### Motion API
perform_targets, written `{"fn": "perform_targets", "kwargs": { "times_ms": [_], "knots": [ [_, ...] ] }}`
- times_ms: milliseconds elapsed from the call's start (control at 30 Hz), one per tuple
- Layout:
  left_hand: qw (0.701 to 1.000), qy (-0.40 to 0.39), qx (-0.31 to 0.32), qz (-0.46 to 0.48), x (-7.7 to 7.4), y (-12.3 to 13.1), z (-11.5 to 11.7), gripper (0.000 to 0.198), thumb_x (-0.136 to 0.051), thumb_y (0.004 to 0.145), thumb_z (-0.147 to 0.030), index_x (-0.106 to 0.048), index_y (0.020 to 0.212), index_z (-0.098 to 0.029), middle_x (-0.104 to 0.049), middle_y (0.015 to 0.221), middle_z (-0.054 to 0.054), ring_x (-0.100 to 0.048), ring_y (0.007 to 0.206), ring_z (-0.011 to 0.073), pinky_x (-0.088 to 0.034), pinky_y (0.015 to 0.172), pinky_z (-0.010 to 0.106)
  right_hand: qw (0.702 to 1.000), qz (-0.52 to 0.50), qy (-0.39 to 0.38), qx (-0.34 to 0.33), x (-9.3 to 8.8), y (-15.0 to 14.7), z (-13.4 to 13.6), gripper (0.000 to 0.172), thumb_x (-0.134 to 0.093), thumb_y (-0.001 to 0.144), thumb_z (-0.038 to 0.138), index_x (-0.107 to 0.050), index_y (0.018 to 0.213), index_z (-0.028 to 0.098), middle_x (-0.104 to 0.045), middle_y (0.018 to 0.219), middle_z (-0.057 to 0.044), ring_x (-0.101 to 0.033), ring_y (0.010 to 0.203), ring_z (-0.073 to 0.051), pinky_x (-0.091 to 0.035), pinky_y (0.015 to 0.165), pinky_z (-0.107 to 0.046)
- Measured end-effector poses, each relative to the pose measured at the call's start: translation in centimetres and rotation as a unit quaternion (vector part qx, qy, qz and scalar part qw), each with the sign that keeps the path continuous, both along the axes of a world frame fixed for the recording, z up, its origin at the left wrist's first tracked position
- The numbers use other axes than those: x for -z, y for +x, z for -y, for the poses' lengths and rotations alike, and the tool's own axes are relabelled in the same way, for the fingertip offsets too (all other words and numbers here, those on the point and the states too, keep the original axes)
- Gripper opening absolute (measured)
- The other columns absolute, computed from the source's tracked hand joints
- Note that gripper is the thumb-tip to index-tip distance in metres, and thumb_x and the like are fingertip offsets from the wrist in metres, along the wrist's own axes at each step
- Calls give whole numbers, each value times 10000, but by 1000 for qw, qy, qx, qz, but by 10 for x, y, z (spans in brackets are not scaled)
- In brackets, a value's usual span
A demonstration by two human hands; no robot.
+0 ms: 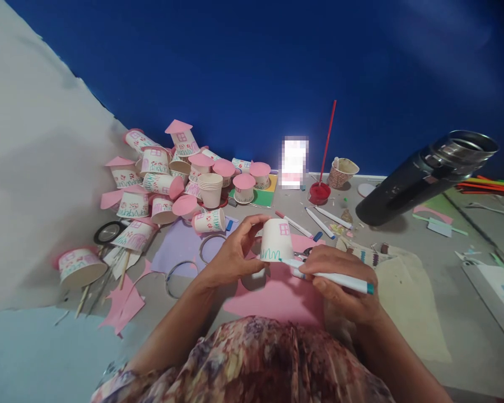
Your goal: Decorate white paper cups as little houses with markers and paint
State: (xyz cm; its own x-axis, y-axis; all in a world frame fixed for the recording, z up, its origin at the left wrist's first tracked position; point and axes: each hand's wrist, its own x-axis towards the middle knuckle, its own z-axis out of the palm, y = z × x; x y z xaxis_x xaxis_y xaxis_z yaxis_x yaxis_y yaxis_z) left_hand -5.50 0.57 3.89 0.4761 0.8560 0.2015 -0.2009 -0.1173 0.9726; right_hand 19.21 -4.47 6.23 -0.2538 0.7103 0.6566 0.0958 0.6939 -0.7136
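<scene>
An upside-down white paper cup (274, 238) is gripped at its left side by my left hand (235, 252). A pink window is drawn near its top, and a wavy green line runs along its lower rim. My right hand (346, 280) is closed around a white marker (340, 281) with a green end; its tip meets the cup at the right end of the green line. Pink paper (273, 302) lies beneath both hands. Several more markers (319, 223) rest on the table just beyond the cup.
Decorated cups with pink paper roofs (134, 201) crowd the left, beside a stack of plain cups (210, 190). Purple paper (176, 246) lies nearer. A tall dark flask (420, 179), a red pot (319, 193) and a cloth bag (411, 302) stand or lie on the right.
</scene>
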Motion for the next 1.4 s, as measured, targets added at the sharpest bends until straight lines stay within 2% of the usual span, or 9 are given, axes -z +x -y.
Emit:
{"fn": "perform_targets", "kwargs": {
  "times_ms": [167, 400, 533, 733, 900, 1033, 1133, 1233, 1400],
  "knots": [
    [999, -33, -3, 14, 3, 0, 1, 778, -932, 705, -158, -597, 1395, -284, -565, 1522, 119, -509, 1478, 363, -437, 1224, 494, 999, -11, 6, 37, 2, 0, 0, 314, -686, 905, 70, -796, 1157, 220, -804, 913, -53, -743, 827, -207, -602, 754, -334],
    [997, -64, -10, 32, 4, 2, 2, 760, -934, 710, -153, -590, 1376, -277, -563, 1543, 126, -492, 1504, 348, -452, 1207, 446, 1000, -12, -6, 5, -2, 2, 0, 254, -674, 916, 98, -800, 1103, 216, -794, 838, -35, -733, 771, -194, -598, 725, -317],
    [993, -95, -11, 66, 3, 4, 4, 778, -940, 682, -133, -591, 1362, -278, -586, 1509, 118, -529, 1465, 325, -531, 1065, 355, 999, -19, -1, 35, 1, 3, 1, 289, -679, 917, 85, -796, 1140, 227, -799, 901, -46, -739, 816, -196, -598, 746, -325],
    [986, -144, -8, 87, 1, 5, 8, 781, -945, 670, -132, -590, 1348, -289, -646, 1409, 97, -659, 1245, 260, -544, 807, 240, 1000, -21, -20, 3, 2, 6, 3, 250, -675, 940, 126, -800, 1125, 237, -801, 868, -31, -726, 797, -192, -598, 759, -334],
    [983, -157, -12, 93, 2, 8, 11, 810, -981, 614, -134, -622, 1323, -291, -647, 1416, 91, -636, 1300, 286, -565, 927, 295, 999, -31, -19, 29, 2, 6, 2, 288, -668, 938, 104, -799, 1157, 237, -803, 915, -50, -717, 796, -194, -587, 749, -348],
    [982, -157, -33, 98, 9, 9, 11, 860, -1000, 585, -147, -630, 1344, -311, -620, 1470, 86, -648, 1295, 281, -571, 857, 258, 999, -33, -36, -5, 0, 7, 3, 237, -674, 947, 148, -803, 1120, 245, -801, 860, -29, -725, 785, -196, -594, 748, -341],
    [981, -151, -53, 109, 13, 9, 11, 865, -1012, 579, -191, -643, 1351, -313, -610, 1485, 89, -671, 1251, 270, -569, 822, 244, 999, -39, -36, 5, 0, 8, 4, 244, -681, 948, 143, -805, 1129, 250, -812, 897, -28, -731, 789, -187, -593, 762, -333],
    [979, -150, -62, 120, 15, 10, 11, 883, -1021, 563, -200, -652, 1356, -321, -625, 1455, 81, -667, 1246, 255, -561, 819, 226, 998, -46, -30, 32, 1, 8, 4, 267, -677, 950, 128, -805, 1150, 249, -802, 879, -28, -725, 784, -186, -591, 770, -339],
    [979, -148, -65, 122, 15, 12, 12, 870, -1015, 571, -199, -654, 1353, -323, -614, 1459, 82, -634, 1305, 267, -567, 851, 231, 998, -44, -38, 2, 1, 10, 4, 208, -672, 969, 185, -816, 1106, 246, -789, 805, -37, -721, 735, -210, -594, 729, -365]
  ]
}}
